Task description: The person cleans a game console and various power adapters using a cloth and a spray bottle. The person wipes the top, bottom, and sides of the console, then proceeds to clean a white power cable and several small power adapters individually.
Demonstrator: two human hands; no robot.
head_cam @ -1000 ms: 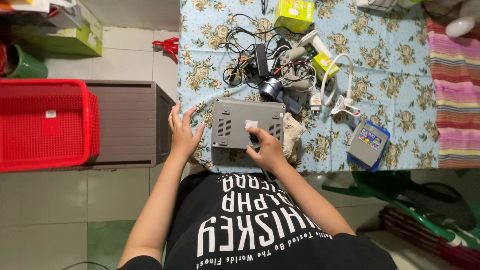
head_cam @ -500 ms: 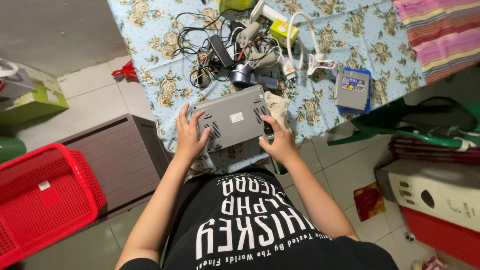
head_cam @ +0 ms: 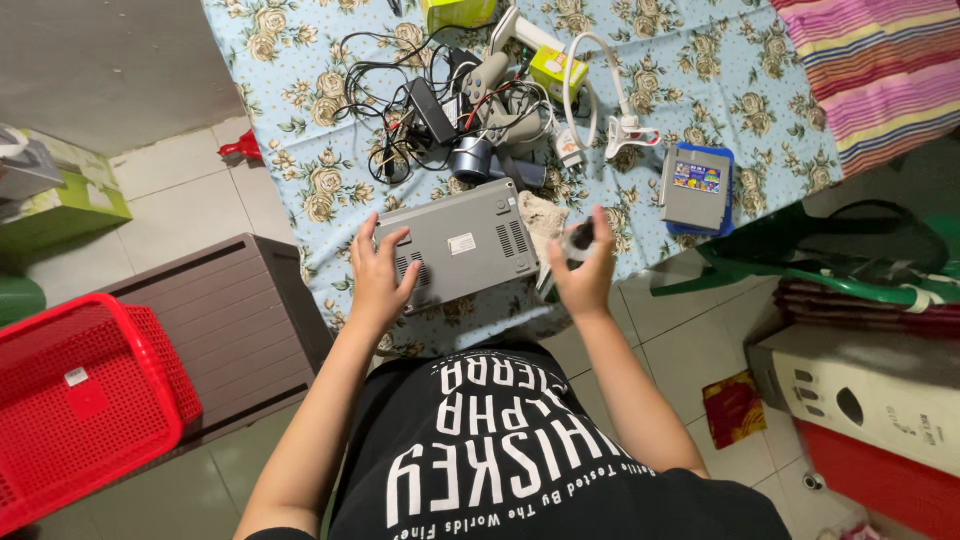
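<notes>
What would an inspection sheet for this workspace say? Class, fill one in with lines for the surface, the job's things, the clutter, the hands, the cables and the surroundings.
Surface: table under a blue floral cloth, its near edge by the person.
Job's things: grey console lying underside up; a beige rag beside it.
Clutter: grey cartridge on a blue case, green-yellow box, small yellow box, white clip-on holder.
Hands: left hand rests on the console's left end; right hand is raised, pinching a small dark tool, too blurred to identify.
Cables: tangle of black cables around a grey controller.
Surroundings: red basket, brown crate, green chair, tiled floor.
</notes>
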